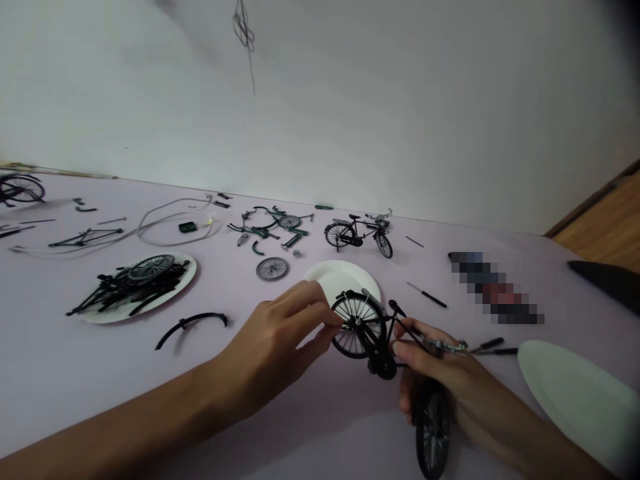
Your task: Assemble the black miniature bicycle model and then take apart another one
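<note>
A black model bicycle (385,353) is held up over the table, tilted, its spoked rear wheel (356,323) toward my left. My right hand (450,363) grips its frame near the handlebar (445,345), thumb and fingers wrapped round the tubes. The front wheel (433,427) hangs below that hand. At the rear wheel, my left hand (295,327) has thumb and forefinger pinched together beside the hub; whatever is between the fingertips is too small to make out. Behind the rear wheel lies a white paper plate (345,273), and a black curved mudguard (193,323) rests left of my left hand.
A plate (185,283) heaped with black bicycle parts lies left. Green parts (270,230), a loose wheel (273,269) and a standing model bicycle (357,233) are farther back. Screwdrivers (427,295) and another white plate (575,387) lie right. A wall (320,120) rises behind.
</note>
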`<control>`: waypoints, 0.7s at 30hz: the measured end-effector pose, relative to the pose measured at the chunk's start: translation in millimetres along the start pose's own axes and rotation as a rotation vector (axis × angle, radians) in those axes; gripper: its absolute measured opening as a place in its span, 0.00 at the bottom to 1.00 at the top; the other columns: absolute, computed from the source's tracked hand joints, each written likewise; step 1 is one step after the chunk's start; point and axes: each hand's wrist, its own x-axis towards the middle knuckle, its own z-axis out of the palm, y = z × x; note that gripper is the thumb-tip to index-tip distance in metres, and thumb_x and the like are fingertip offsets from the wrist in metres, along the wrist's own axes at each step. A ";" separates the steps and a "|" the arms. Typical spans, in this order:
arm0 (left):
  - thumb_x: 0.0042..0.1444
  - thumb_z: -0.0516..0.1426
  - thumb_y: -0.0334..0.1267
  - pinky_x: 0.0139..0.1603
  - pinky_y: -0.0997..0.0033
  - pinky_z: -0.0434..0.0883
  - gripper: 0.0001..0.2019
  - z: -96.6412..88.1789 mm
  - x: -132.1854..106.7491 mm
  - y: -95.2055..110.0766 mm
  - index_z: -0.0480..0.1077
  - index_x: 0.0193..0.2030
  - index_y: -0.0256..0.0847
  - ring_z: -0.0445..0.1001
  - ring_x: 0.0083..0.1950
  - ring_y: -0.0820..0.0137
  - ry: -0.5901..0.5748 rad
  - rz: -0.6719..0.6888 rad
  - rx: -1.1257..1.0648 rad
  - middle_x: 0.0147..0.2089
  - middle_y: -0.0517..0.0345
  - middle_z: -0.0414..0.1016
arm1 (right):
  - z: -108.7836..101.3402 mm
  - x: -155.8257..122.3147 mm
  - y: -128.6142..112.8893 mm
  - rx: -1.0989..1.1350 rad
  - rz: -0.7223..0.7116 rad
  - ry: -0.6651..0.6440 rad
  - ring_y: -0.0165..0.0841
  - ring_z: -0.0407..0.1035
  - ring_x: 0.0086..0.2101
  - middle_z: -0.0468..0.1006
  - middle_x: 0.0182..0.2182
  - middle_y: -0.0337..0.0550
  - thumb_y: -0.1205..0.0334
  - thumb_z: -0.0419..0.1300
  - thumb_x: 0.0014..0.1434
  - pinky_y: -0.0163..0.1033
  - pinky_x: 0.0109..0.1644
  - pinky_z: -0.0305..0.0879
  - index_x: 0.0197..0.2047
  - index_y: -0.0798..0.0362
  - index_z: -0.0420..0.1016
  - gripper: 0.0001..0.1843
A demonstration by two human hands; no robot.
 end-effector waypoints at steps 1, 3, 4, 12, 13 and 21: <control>0.63 0.57 0.27 0.36 0.73 0.71 0.05 -0.4 -0.1 0.4 0.72 0.43 0.39 0.71 0.38 0.73 -0.012 0.015 0.026 0.39 0.56 0.72 | 1.0 -1.0 -1.3 -0.005 0.009 0.009 0.32 0.72 0.20 0.78 0.17 0.36 0.47 0.66 0.56 0.33 0.26 0.66 0.47 0.49 0.61 0.24; 0.62 0.57 0.27 0.36 0.72 0.71 0.06 -1.3 0.7 1.2 0.72 0.44 0.40 0.71 0.39 0.72 -0.035 0.053 0.094 0.40 0.57 0.74 | 2.9 -2.9 -3.4 -0.022 0.023 0.031 0.32 0.72 0.20 0.78 0.17 0.36 0.48 0.66 0.56 0.33 0.26 0.67 0.50 0.49 0.61 0.26; 0.62 0.58 0.27 0.36 0.71 0.71 0.06 -2.0 1.4 1.7 0.72 0.44 0.40 0.71 0.40 0.71 -0.038 0.068 0.132 0.41 0.57 0.74 | 3.4 -3.5 -4.0 -0.028 0.024 0.040 0.32 0.72 0.20 0.78 0.17 0.36 0.48 0.66 0.56 0.33 0.26 0.67 0.51 0.49 0.61 0.26; 0.64 0.57 0.31 0.36 0.69 0.71 0.01 -8.1 1.0 6.7 0.70 0.41 0.40 0.72 0.37 0.71 -0.088 0.047 0.226 0.39 0.60 0.75 | -2.3 -0.3 -0.5 -0.003 0.027 -0.027 0.31 0.73 0.20 0.77 0.19 0.33 0.50 0.66 0.57 0.33 0.26 0.67 0.50 0.50 0.60 0.25; 0.64 0.57 0.32 0.36 0.70 0.71 0.02 -8.0 0.5 6.8 0.70 0.42 0.41 0.73 0.37 0.72 -0.086 0.042 0.223 0.39 0.61 0.75 | -2.9 0.0 -0.3 0.005 0.027 -0.029 0.30 0.73 0.19 0.77 0.20 0.33 0.51 0.67 0.57 0.33 0.26 0.68 0.50 0.50 0.60 0.25; 0.63 0.58 0.33 0.35 0.71 0.68 0.02 -4.3 -0.3 8.1 0.70 0.42 0.41 0.71 0.35 0.74 -0.068 0.062 0.227 0.37 0.62 0.73 | -1.1 -1.5 -3.1 -0.008 0.015 -0.071 0.30 0.73 0.20 0.78 0.20 0.35 0.52 0.64 0.60 0.32 0.26 0.68 0.51 0.51 0.60 0.22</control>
